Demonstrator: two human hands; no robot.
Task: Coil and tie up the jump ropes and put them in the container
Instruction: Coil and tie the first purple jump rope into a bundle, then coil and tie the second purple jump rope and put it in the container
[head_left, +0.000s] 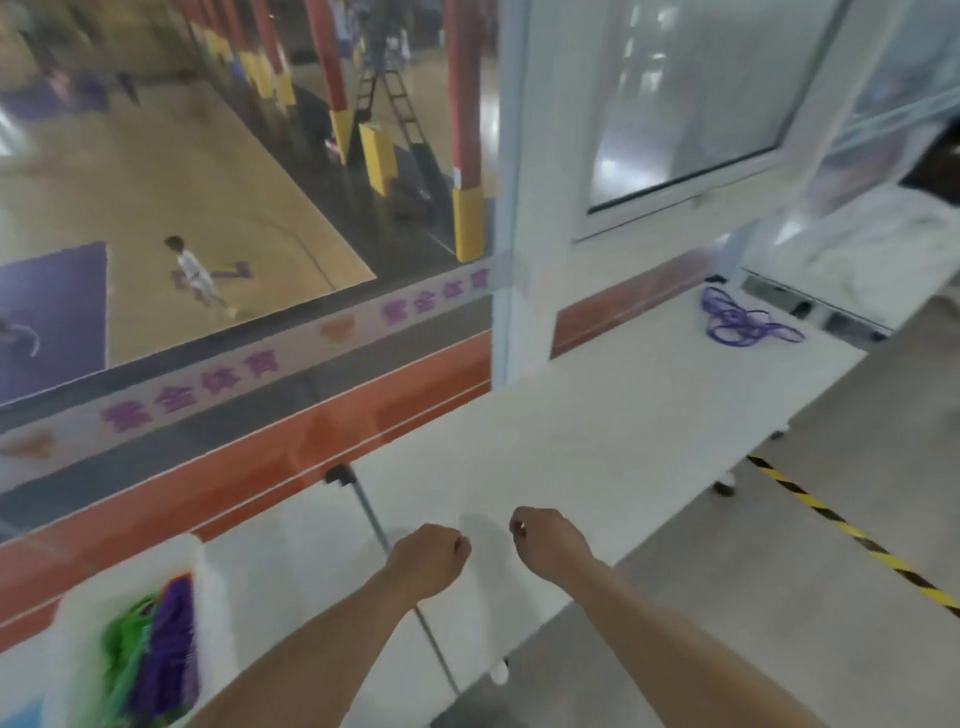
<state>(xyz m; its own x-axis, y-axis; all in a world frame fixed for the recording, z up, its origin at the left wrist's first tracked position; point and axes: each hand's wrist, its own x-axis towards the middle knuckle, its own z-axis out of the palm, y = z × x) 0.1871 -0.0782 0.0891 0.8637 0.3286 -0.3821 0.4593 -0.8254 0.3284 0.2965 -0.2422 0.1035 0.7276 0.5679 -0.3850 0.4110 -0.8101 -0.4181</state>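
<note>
A loose purple jump rope (743, 318) lies uncoiled at the far right end of the white table (597, 415). A white container (78, 623) at the near left holds coiled green and purple ropes (150, 649). My left hand (428, 558) and my right hand (550, 543) hover side by side over the near part of the table, fingers curled inward, holding nothing. Both hands are far from the loose rope.
A glass wall (208, 208) with an orange band runs along the table's far side, overlooking a sports court. A white window frame (675, 130) stands behind the table. Grey floor with yellow-black tape (852, 535) lies to the right. The image is motion-blurred.
</note>
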